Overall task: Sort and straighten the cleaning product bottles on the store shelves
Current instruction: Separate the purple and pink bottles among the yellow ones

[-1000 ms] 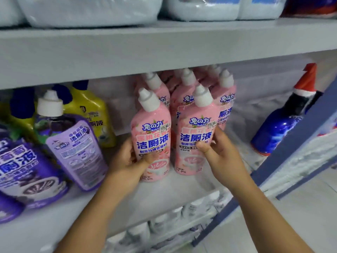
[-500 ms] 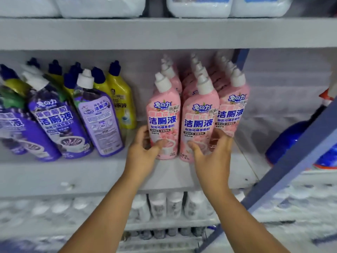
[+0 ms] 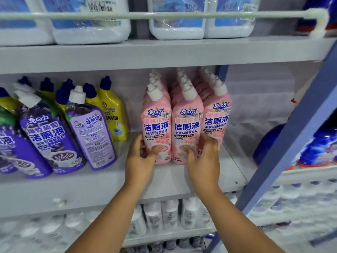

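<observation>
Pink bottles [image 3: 186, 123] sit upright on the mid shelf [image 3: 109, 187], front row now 3 across, flush; a sec ago the front 2 stood fwd of the rest. L hand [image 3: 140, 159] grips the left front one's base, R hand [image 3: 202, 161] grips the middle one's. Purple bottles [image 3: 91, 128] lean left nearby, yellow bottles [image 3: 113, 110] behind them. Glossy plastic, tapered necks, white caps.

Pink bottles [image 3: 156, 125] upright in three rows, mid-shelf [image 3: 91, 185], purple bottles [image 3: 47, 136] leaning at left edge, yellow bottles [image 3: 113, 114] upright behind.
</observation>
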The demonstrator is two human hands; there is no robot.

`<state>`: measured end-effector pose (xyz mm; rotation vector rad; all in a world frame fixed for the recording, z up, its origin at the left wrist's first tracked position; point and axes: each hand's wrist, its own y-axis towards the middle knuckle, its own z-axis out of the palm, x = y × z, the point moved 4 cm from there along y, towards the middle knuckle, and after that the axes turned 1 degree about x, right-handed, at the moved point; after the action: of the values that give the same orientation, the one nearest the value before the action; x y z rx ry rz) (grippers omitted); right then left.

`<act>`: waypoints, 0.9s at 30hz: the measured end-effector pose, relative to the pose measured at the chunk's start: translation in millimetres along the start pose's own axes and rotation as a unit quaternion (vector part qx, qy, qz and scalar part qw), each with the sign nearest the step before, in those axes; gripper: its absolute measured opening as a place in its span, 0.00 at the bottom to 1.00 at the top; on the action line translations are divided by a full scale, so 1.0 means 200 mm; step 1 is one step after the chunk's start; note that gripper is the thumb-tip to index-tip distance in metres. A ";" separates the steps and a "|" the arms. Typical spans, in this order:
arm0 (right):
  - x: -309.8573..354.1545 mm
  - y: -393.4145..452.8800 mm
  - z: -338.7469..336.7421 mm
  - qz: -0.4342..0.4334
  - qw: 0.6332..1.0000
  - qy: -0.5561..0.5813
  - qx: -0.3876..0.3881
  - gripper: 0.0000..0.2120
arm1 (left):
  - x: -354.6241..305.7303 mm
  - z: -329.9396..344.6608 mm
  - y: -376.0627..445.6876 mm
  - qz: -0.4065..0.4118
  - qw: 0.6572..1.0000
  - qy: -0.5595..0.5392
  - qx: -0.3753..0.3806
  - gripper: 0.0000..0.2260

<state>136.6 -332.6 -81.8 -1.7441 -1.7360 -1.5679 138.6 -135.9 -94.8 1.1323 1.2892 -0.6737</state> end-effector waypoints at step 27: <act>-0.31 0.21 -0.12 0.069 0.980 0.183 0.047 0.41 | 0.00 0.23 -0.09 -0.013 0.989 0.073 -0.127 0.52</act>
<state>175.9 -398.7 -98.7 -1.3919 -1.4547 -1.5980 140.5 -183.6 -103.8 0.9688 1.4706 -0.4364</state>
